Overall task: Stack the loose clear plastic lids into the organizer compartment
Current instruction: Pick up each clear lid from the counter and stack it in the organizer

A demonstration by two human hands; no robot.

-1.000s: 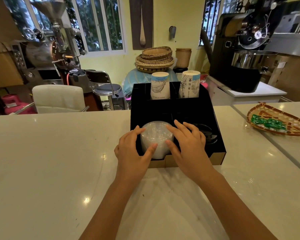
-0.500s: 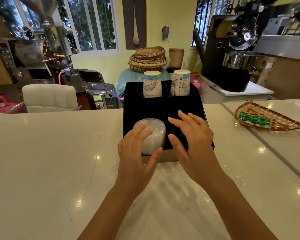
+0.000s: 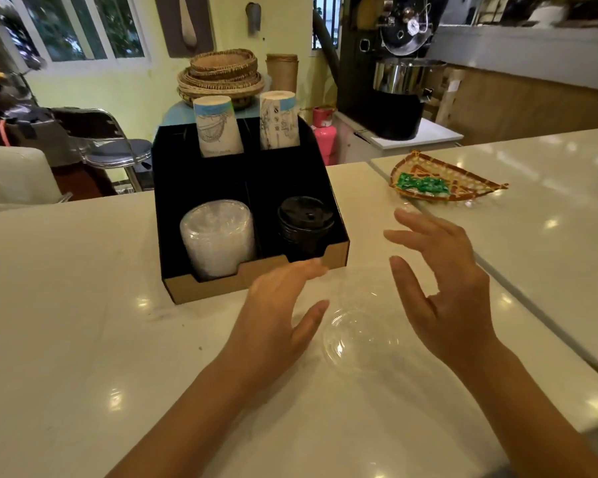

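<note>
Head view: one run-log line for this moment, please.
left hand open, empty | right hand open, empty | loose clear lid on counter between them | clear lid stack in organizer front-left compartment

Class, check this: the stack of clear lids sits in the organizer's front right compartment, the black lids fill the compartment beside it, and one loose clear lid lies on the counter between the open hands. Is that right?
One detail is wrong. In the head view the stack of clear lids sits in the front left compartment of the organizer, not the right. The black lids fill the compartment beside it, and a loose clear lid lies on the counter between the open left hand and right hand.
</note>
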